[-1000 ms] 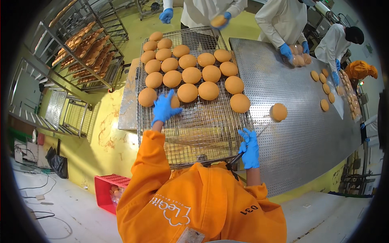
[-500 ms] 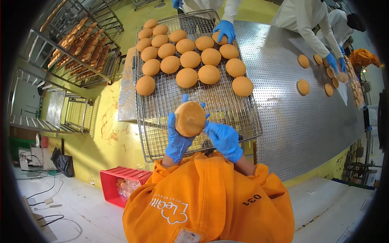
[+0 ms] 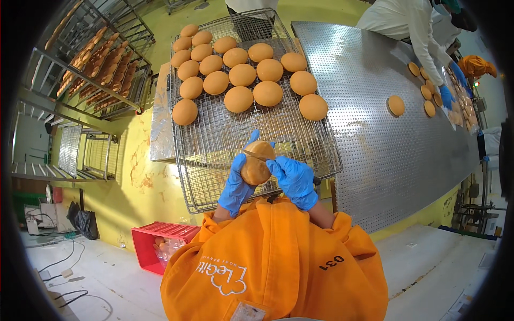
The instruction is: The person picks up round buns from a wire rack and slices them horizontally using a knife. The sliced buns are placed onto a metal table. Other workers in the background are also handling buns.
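My left hand, in a blue glove, is closed around a round brown bun above the near part of a wire rack. In my right hand, also gloved in blue, is a knife; the dark end of its handle sticks out past my palm. The thin blade lies across the bun, its far part hard to make out. Several whole buns rest in rows on the rack's far half.
A perforated metal table adjoins the rack on the right, with several bun pieces and a white-clad co-worker's blue-gloved hand at its far side. A red crate stands lower left. Bun-filled rack trolleys stand far left.
The knife blade now lies across the bun, which has tilted in my left hand. A co-worker's hand has left the rack's far right, and the bun it touched is gone.
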A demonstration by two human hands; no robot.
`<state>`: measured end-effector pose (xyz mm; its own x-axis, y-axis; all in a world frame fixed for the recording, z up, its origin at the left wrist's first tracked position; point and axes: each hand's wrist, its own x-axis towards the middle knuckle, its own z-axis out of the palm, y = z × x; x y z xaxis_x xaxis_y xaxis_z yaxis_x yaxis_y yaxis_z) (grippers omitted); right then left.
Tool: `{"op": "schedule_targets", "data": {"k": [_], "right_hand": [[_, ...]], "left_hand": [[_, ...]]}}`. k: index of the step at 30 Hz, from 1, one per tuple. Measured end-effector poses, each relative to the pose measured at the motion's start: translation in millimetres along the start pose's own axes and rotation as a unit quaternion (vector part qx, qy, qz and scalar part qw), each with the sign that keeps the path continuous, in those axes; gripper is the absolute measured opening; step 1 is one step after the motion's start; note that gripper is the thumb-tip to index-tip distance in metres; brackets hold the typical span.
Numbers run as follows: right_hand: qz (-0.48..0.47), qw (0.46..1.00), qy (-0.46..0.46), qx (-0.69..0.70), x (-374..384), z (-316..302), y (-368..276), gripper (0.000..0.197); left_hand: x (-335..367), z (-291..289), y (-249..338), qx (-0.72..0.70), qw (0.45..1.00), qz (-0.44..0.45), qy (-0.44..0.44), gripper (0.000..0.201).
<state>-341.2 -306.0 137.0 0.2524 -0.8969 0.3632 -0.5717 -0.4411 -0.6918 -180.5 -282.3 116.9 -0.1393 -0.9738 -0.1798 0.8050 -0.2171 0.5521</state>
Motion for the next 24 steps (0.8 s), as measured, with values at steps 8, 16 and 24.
{"op": "schedule_targets", "data": {"k": [8, 16, 24], "right_hand": [[0.033, 0.997, -0.072, -0.012, -5, -9, 17, 0.037], [-0.074, 0.988, -0.106, -0.088, -22, 6, 12, 0.037], [0.143, 0.983, -0.069, 0.093, -21, 12, 31, 0.041]], "left_hand": [[-9, -4, 13, 0.184, 0.983, 0.029, 0.013, 0.109], [1, -24, 3, -0.130, 0.991, -0.001, 0.036, 0.097], [4, -44, -5, -0.172, 0.979, -0.008, 0.107, 0.086]]}}
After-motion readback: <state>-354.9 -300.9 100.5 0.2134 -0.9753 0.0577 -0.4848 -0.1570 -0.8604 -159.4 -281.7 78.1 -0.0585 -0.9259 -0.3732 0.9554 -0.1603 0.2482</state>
